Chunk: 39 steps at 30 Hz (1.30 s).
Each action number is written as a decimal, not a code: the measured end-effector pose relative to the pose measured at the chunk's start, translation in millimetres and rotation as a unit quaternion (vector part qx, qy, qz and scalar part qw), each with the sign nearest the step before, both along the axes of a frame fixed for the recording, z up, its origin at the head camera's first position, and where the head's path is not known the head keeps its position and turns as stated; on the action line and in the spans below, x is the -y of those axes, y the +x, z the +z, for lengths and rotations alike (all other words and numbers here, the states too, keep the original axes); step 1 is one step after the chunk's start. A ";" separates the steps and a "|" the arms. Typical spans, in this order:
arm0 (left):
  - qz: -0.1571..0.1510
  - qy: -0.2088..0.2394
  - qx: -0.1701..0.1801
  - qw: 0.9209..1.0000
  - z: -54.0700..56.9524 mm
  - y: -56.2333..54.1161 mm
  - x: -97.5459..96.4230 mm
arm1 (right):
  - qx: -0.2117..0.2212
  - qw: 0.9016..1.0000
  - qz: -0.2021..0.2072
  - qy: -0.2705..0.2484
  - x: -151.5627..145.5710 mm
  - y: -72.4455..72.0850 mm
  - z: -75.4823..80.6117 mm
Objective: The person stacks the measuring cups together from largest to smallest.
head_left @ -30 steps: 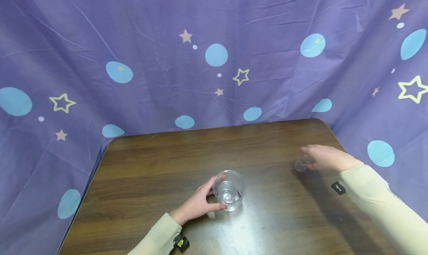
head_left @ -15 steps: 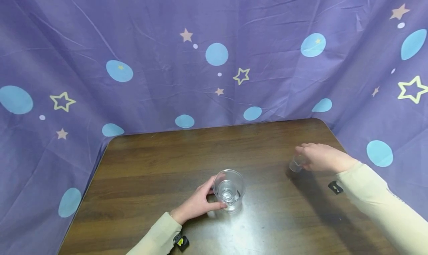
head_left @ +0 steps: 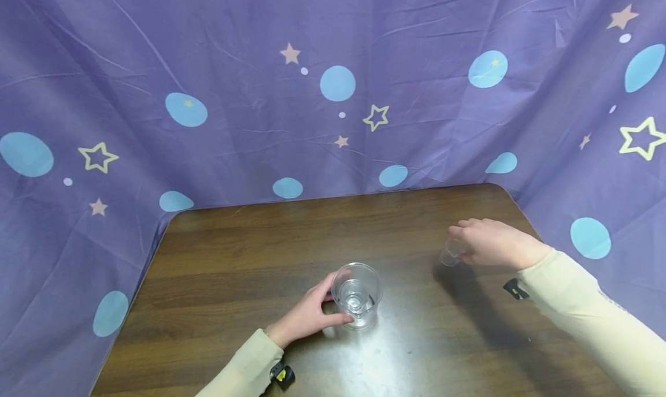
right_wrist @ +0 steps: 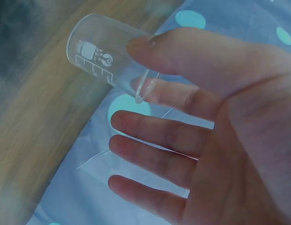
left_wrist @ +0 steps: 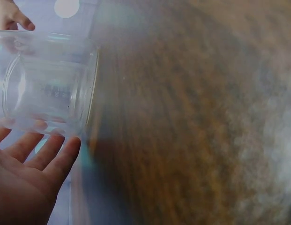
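Note:
My left hand point(head_left: 307, 319) curls round the side of a large clear glass beaker point(head_left: 370, 284), thumb at the near side and fingers at the far side. The beaker stands upright on the table, and smaller glass nests inside it; how many pieces, I cannot tell. Off to the right, my right hand point(head_left: 494, 244) pinches a small clear beaker point(right_wrist: 100, 54) by its rim between thumb and index finger. White graduations and a 25 ml mark show on its wall. The other three fingers extend free of it. Whether its base touches the table is unclear.
The brown wood-grain table point(head_left: 234, 258) has rounded far corners. A purple curtain point(head_left: 250, 108) with blue ovals and stars hangs behind it and along both sides. The right arm's shadow falls across the tabletop.
My right hand has moved a little leftward with the small beaker, toward the large one. My left hand and the large beaker have stayed in place.

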<state>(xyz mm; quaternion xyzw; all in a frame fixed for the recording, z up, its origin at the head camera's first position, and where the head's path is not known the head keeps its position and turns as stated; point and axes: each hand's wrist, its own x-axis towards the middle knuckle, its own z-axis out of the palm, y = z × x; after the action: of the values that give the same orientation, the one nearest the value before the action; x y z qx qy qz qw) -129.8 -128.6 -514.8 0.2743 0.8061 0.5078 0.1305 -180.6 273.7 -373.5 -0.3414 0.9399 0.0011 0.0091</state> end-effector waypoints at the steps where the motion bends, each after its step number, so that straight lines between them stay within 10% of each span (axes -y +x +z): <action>1: 0.000 0.000 0.001 1.000 0.0 0.0 0.2 | -0.001 1.000 0.002 0.001 2.0 0.6 1.4; 39: -0.006 0.006 -0.020 1.000 -3.6 -1.7 1.6 | -0.073 0.989 0.129 0.028 82.0 18.7 40.1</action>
<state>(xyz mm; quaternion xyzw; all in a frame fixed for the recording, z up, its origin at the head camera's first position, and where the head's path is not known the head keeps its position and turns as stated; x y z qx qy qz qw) -131.5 -130.3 -518.4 0.2895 0.8038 0.5066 0.1159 -161.8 191.7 -333.5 -0.4584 0.8857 0.0535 -0.0503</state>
